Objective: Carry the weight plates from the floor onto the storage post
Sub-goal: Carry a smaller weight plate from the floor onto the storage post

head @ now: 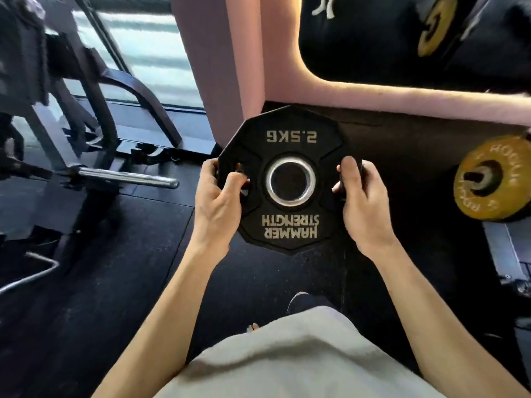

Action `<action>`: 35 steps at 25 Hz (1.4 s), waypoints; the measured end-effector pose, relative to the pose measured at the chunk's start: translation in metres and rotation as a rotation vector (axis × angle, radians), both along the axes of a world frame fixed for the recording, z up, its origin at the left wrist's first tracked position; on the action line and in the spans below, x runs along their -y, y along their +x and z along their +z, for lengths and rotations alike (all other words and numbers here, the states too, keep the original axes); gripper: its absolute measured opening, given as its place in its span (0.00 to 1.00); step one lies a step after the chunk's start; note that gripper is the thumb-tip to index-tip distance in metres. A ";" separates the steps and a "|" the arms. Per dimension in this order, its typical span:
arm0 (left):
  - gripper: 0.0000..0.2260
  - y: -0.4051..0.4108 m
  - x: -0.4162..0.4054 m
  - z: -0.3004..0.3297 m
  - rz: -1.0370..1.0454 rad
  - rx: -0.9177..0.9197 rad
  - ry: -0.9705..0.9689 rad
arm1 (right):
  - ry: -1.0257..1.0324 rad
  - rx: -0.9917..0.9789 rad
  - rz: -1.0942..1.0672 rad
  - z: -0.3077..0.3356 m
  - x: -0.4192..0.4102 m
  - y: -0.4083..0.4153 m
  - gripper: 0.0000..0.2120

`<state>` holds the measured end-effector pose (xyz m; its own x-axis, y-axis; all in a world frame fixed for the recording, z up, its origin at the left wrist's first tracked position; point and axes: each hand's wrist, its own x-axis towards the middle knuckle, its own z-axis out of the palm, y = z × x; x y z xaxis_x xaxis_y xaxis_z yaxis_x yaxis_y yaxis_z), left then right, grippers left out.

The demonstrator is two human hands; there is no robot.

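Observation:
A black many-sided weight plate (pixel 290 225) marked 2.5KG and HAMMER STRENGTH, with a steel-ringed centre hole, is held up flat-on in front of me, its lettering upside down. My left hand (pixel 218 199) grips its left edge through a grip slot. My right hand (pixel 363 202) grips its right edge the same way. A bare chrome post (pixel 126 178) sticks out horizontally from a dark machine frame at the left, apart from the plate.
A yellow plate (pixel 488 182) sits on a post at the right, and another yellow plate (pixel 434 27) shows at the top right. A pink wall corner (pixel 230 67) stands behind the held plate. The floor (pixel 115 282) is black rubber; a chrome handle (pixel 34 274) lies low left.

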<state>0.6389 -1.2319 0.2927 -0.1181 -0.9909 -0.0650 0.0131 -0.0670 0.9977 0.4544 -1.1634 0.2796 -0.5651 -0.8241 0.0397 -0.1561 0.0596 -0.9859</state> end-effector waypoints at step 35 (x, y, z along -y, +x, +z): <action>0.10 -0.660 0.623 0.021 -1.115 -0.117 -0.058 | -0.060 -0.089 -1.228 0.023 0.496 -0.488 0.11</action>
